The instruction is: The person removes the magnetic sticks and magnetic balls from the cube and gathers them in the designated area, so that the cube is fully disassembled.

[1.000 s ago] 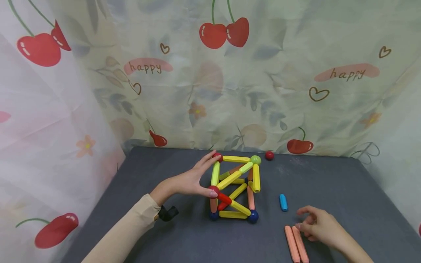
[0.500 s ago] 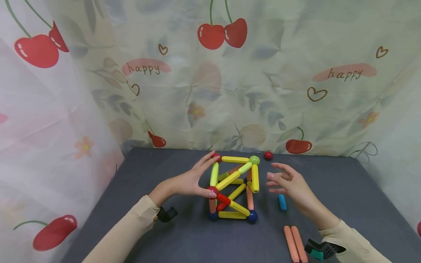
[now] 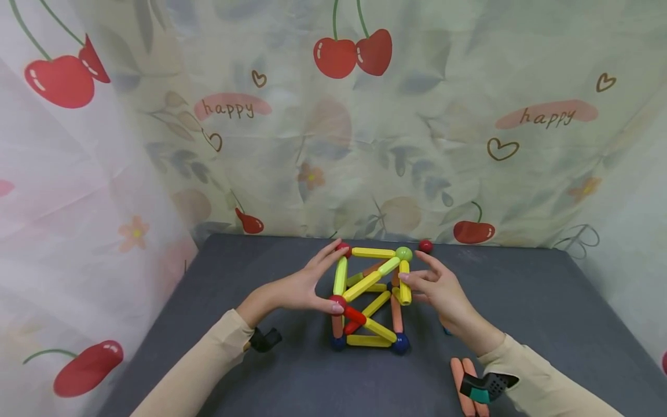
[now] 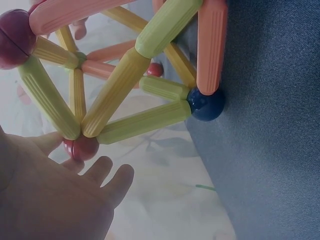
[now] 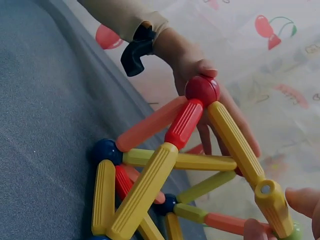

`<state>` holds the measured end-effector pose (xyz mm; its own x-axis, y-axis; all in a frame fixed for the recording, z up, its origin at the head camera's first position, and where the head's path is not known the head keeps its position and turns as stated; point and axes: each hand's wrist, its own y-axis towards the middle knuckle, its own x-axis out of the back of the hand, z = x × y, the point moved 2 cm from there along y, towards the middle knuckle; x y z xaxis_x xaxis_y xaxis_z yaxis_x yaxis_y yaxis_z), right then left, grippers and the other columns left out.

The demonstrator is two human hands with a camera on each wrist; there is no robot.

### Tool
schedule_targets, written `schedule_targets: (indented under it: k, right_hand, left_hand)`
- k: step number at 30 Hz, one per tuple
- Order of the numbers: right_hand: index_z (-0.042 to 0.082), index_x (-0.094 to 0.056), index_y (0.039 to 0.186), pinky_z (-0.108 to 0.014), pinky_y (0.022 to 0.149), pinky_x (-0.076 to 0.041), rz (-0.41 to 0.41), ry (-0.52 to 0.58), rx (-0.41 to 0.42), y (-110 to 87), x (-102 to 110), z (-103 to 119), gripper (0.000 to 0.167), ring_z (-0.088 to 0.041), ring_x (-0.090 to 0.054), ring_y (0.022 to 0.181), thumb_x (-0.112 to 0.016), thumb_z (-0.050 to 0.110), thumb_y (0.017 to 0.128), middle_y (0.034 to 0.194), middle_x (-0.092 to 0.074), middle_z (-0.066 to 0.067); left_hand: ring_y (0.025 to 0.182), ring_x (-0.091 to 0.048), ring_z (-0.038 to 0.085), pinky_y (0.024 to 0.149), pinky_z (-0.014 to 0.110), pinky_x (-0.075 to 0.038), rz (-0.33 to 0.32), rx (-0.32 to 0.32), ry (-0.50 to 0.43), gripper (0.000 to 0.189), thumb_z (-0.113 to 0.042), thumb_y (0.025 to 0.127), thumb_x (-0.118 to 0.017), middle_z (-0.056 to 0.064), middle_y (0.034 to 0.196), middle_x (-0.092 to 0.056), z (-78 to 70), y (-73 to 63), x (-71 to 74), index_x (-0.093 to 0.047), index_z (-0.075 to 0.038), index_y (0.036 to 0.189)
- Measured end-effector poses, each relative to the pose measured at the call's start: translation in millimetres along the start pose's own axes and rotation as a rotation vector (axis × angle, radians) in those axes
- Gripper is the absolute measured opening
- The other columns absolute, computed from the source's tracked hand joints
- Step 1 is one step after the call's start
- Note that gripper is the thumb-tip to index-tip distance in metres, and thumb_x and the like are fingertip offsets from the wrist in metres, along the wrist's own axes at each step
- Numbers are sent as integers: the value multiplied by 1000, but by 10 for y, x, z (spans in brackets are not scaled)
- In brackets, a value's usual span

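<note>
A cube-like frame of magnetic sticks and balls [image 3: 369, 340] stands on the dark table. My left hand [image 3: 294, 292] holds its left side, thumb on the front red ball [image 3: 337, 304] and fingers at the rear red ball [image 3: 344, 249]. On the right, the thumb of my right hand [image 3: 440, 295] meets a yellow magnetic stick [image 3: 405, 289], while a fingertip shows on its other side in the right wrist view. That stick hangs from the green ball [image 3: 403, 253], its lower end free, with a round metal tip [image 5: 265, 189] showing. Contact behind the stick is partly hidden.
A loose red ball [image 3: 425, 246] lies by the back edge. Two salmon sticks [image 3: 461, 385] lie side by side at front right, partly under the right wrist device [image 3: 487, 387]. A short blue stick [image 3: 447, 331] is mostly hidden behind the right hand. A patterned curtain [image 3: 354, 145] closes the back.
My right hand has come from beside the salmon sticks, up and left past the blue stick, to the hanging yellow stick. The left hand and the frame have stayed put.
</note>
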<state>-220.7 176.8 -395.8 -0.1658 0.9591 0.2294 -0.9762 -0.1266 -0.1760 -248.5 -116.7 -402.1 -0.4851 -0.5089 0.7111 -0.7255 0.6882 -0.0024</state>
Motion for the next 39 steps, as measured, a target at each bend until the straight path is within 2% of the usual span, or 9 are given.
schedule_targets:
  k: [6,15,21,25,29,35,39]
  right_hand:
    - [21,-24,158,-46,99,-52,-20,-7,-4,8,-23,8,83,-16,-66,108,-71,38,91,122,-68,-10]
    - [22,-25,158,-45,97,-53,-21,-15,-12,-1,-24,37,82,-12,-66,104,-71,36,91,120,-68,-7]
    - [21,-26,158,-40,91,-56,-5,-23,8,1,5,50,78,-9,-67,98,-70,27,93,122,-66,-11]
    - [21,-26,158,-37,89,-56,3,-47,5,0,31,43,78,-8,-66,96,-69,24,94,124,-63,-13]
    - [23,-26,158,-35,86,-55,3,-73,-11,7,55,30,75,-10,-65,97,-67,21,95,129,-58,-16]
    - [23,-28,158,-36,82,-57,6,-84,-11,22,84,23,72,-22,-68,100,-64,15,96,134,-54,-21]
    - [23,-31,157,-35,77,-58,2,-100,-4,24,102,29,70,-19,-71,92,-64,13,96,132,-56,-21]
  left_hand:
    - [156,5,24,116,66,-24,-3,-1,2,106,-66,79,-71,-26,161,20,2,1,-6,0,-46,156]
    - [156,5,24,116,67,-24,-6,3,7,105,-65,79,-71,-27,161,20,3,4,-6,0,-49,155]
    - [156,5,24,115,68,-24,-8,6,7,107,-66,79,-71,-27,161,20,1,3,-7,-1,-46,157]
    - [156,5,24,116,67,-24,-7,5,5,106,-67,79,-71,-27,161,20,8,6,-10,0,-47,156]
    - [156,4,24,116,67,-23,-5,0,4,108,-67,79,-70,-27,161,20,8,10,-9,0,-45,157]
    - [156,4,24,116,68,-23,-2,0,4,109,-68,79,-70,-26,161,20,0,5,-8,-1,-41,158]
    - [156,5,23,116,67,-23,-3,0,4,108,-67,79,-70,-27,161,20,2,4,-6,-1,-41,158]
